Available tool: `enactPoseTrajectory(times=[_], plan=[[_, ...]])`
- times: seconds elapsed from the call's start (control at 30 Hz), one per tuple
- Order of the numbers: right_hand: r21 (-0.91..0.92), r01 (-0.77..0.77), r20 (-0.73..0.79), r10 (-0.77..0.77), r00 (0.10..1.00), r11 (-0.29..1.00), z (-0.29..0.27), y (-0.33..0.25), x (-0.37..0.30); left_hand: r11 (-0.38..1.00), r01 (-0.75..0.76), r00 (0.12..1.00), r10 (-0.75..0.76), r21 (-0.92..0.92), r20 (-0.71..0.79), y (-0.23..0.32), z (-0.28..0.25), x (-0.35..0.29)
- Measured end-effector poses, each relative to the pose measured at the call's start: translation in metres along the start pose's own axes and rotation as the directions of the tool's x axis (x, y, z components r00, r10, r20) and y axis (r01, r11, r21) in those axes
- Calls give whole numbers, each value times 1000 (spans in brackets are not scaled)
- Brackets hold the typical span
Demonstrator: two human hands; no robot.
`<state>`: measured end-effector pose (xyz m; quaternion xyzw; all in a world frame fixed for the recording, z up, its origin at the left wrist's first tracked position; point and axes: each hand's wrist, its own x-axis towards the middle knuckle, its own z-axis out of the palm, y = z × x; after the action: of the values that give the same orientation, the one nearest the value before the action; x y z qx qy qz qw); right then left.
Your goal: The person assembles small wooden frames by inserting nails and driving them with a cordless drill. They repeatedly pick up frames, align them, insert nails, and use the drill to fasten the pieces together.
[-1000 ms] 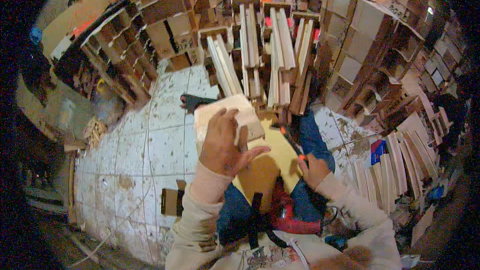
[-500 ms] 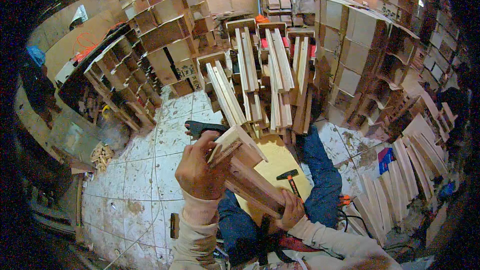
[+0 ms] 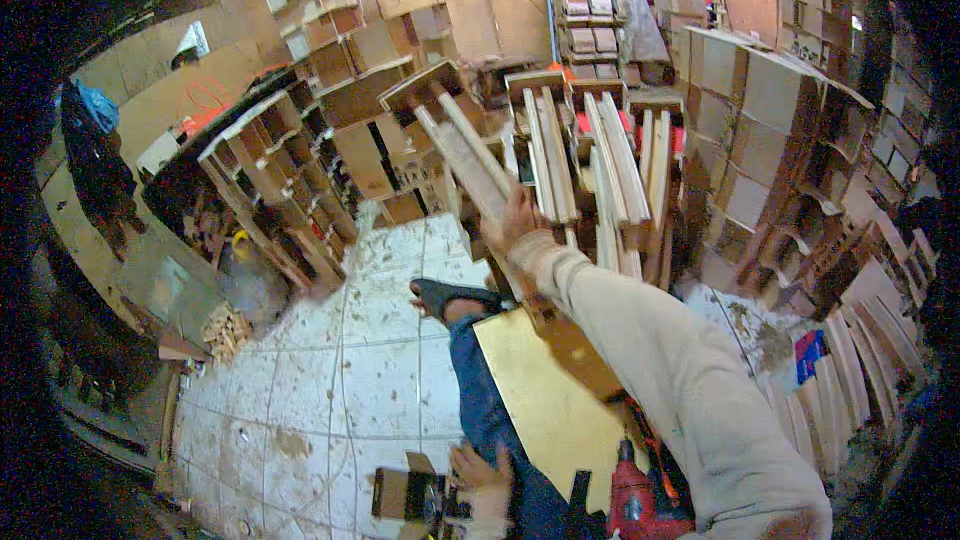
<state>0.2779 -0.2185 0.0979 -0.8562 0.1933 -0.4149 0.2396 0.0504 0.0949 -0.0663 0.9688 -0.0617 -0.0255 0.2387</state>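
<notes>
Nearest you: your left hand (image 3: 478,468) is low by your knee, fingers curled on a small brown block-like piece (image 3: 405,493) at the floor; can't tell how tight the hold is. Just right of it a red power drill (image 3: 633,500) sits at the bottom edge, beside your leg in blue trousers (image 3: 487,395). A flat yellow board (image 3: 545,405) lies across your lap, tilted, one corner toward your dark shoe (image 3: 445,295).

Your right arm in a cream sleeve (image 3: 680,360) runs up and away from you over that board. Right hand (image 3: 515,222) is fully extended, fingers closed around the lower end of a small wooden frame assembly (image 3: 455,130), held up and tilted left, in front of the stack of similar slatted frames (image 3: 600,155).

Floor (image 3: 330,360) is pale tile, dusty, with scraps. Left: angled wooden shelf units (image 3: 275,185). Right: more box frames (image 3: 770,130) stacked high, loose boards (image 3: 880,330) leaning below them.
</notes>
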Motion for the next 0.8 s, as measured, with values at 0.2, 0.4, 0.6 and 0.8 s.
enactPoseTrajectory(times=[0.2,0.4,0.6,0.8], plan=[[-336,-206,16,225,974,919,73,16,103,996,24,999,-26,-89,-26,-47,74,-6],[-440,-228,46,276,960,868,96,57,46,993,-3,1000,4,-120,4,-35,58,-3],[-656,21,175,125,977,754,80,64,19,994,-109,994,109,3,17,-30,56,-5],[-540,235,72,-234,970,808,14,36,-39,968,-227,933,184,111,308,13,2,-1]])
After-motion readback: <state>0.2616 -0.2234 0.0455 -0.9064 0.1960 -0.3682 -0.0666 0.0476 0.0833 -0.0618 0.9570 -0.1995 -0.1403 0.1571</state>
